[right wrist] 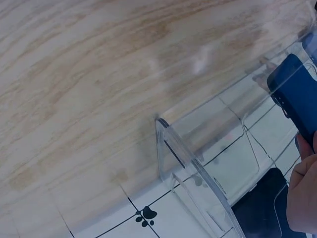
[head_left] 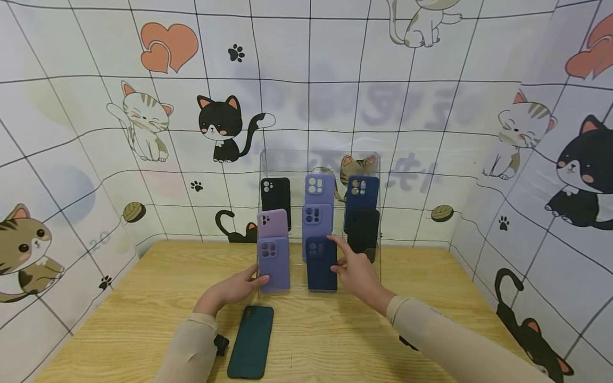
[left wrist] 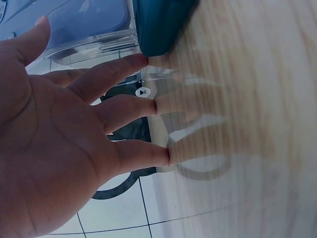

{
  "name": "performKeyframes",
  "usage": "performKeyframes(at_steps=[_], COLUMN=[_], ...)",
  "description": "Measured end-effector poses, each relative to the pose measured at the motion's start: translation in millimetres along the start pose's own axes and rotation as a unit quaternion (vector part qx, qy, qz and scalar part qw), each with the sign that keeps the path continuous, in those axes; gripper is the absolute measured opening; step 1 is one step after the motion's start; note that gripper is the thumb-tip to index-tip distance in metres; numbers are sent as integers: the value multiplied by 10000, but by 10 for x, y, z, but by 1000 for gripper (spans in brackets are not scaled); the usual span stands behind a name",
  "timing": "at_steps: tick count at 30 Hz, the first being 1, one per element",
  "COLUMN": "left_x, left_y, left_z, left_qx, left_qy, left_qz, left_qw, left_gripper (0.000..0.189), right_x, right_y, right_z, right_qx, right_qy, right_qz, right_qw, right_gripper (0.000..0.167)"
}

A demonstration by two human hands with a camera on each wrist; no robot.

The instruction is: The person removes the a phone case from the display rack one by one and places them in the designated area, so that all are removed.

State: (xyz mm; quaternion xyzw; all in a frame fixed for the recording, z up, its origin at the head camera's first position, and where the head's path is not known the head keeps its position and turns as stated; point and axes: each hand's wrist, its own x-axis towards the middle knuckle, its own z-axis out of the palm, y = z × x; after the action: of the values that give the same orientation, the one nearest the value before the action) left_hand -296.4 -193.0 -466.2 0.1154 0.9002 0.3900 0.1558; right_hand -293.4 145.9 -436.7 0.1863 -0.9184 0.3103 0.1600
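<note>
A clear acrylic stand (head_left: 261, 159) on the wooden table (head_left: 143, 298) holds phone cases in three columns. My left hand (head_left: 254, 279) lies with straight fingers against the lowest lilac case (head_left: 274, 263) in the left column; in the left wrist view the spread fingers (left wrist: 153, 106) touch the acrylic below that lilac case (left wrist: 89, 20). My right hand (head_left: 335, 255) holds the dark blue case (head_left: 321, 266) low in the middle column, index finger at its top corner and thumb on its side edge. The right wrist view shows this dark blue case (right wrist: 297, 94) beside the hand (right wrist: 302, 193).
A dark green case (head_left: 251, 340) lies flat on the table near my left forearm. Black, lilac and blue cases fill the higher slots, with a black case (head_left: 363, 229) in the right column. Cat-patterned walls (head_left: 72, 159) close in the table on three sides.
</note>
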Motion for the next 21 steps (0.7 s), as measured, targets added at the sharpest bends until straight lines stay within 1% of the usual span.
performKeyframes(at_steps=[8,12,15,21], left_x=[7,16,16,-3], left_y=[-4,-6,0,-3], left_z=[8,20,21,9], left_qx=[-31,-53,-41,-16], left_qy=[10,3,-1,15], left_qz=[-9,-8,-4,-31], left_qw=[10000,10000,10000,10000], left_gripper=[86,87,86,86], right_x=[75,105,126,160], right_y=[-23,-37,-56,-98], right_z=[-125,-208,-274,-365], right_qx=[-9,55,118,214], right_qy=[146,129,64,-36], right_qz=[-232,-201,-104,5], right_qw=[9996,9997,9999,9998], right_gripper=[78,77,78,80])
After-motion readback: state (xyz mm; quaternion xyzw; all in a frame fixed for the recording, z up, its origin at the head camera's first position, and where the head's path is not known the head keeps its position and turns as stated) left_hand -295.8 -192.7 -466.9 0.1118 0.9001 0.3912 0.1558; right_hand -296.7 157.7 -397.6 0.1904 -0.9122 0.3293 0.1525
